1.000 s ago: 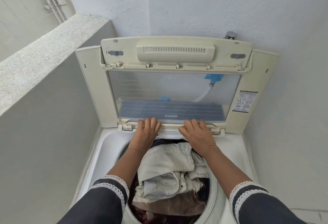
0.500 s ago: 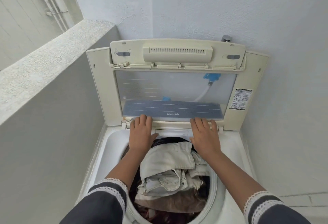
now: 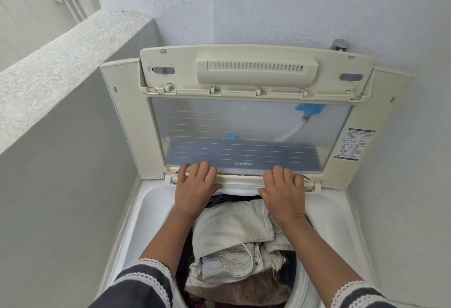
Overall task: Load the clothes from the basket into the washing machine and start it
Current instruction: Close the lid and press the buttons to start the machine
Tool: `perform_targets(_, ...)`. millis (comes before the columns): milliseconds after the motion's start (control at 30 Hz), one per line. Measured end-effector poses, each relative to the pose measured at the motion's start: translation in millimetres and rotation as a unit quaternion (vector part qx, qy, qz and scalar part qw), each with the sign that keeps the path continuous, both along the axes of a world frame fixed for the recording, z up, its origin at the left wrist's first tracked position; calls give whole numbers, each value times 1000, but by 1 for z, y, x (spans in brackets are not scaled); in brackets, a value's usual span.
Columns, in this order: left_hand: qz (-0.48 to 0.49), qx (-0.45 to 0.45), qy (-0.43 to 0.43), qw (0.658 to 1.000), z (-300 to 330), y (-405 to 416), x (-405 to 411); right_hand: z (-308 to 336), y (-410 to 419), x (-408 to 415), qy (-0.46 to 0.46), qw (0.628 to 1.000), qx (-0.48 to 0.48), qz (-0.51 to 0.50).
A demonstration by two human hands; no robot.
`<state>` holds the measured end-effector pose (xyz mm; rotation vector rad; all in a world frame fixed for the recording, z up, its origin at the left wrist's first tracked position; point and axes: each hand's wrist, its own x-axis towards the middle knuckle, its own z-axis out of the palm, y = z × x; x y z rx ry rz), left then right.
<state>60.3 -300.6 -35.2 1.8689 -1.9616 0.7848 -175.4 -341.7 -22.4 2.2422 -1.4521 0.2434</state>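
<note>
Loading looked all but finished: the clothes sat heaped in the drum of the washing machine, piled right up to the mouth of the tub. No basket showed anywhere in the head view, so whether anything was left in it could not be told.

Both hands were up at the back of the opening, on the lower folded edge of the raised lid. The left hand lay flat across that edge, its fingers straight and together, resting on the lid's clear panel, holding nothing. The right hand mirrored it towards the right end of the same edge, fingers stretched out and pressing, not curled round anything.

By my reading, the step in hand was bringing the lid down; closing it and starting the machine were what remained. No control panel could be made out.

And the load itself: a pale cream garment lay folded on top, with light washed denim just below it towards the front edge of the tub. Beneath that lay a brownish-pink cloth, and dark fabric showed round the sides and at the back. The heap stood high in the middle, so the lid might brush it coming down. The lid stood upright against the wall, its window showing a blue hose fitting behind.
</note>
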Motion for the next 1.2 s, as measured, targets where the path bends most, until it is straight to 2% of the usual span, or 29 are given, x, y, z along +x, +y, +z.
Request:
perform_targets(167, 28, 3, 5, 1000, -9, 0, -5, -1, -4, -3, -13, 1000, -13, 19)
perform_targets(333, 22, 31, 3, 999, -4, 6, -6, 7, 4, 0, -27, 999, 18, 3)
perform_targets(500, -2, 56, 37, 998, 1, 20, -2, 13, 23, -14, -70, 996, 62, -13)
perform_targets(633, -46, -63, 90, 993, 50, 6, -7, 67, 15, -1, -169, 986, -7, -11)
perform_targets(733, -41, -196, 106, 974, 139, -29, -15, 144, -13, 22, -239, 969, -60, 9)
perform_targets(800, -38, -240, 124, 962, 199, -57, -17, 192, -37, 35, -259, 963, -76, 5)
perform_targets(867, -27, -201, 146, 968, 244, -81, -15, 228, -60, 43, -248, 966, -68, -14)
perform_targets(967, 33, 20, 155, 987, 266, -104, -13, 248, -86, 44, -207, 977, 14, -50)
perform_targets(1000, 46, 63, 145, 986, 264, -106, -14, 248, -89, 44, -202, 977, 37, -50)
perform_targets(1200, 59, 50, 139, 987, 269, -76, -22, 253, -58, 30, -208, 978, 10, -9)
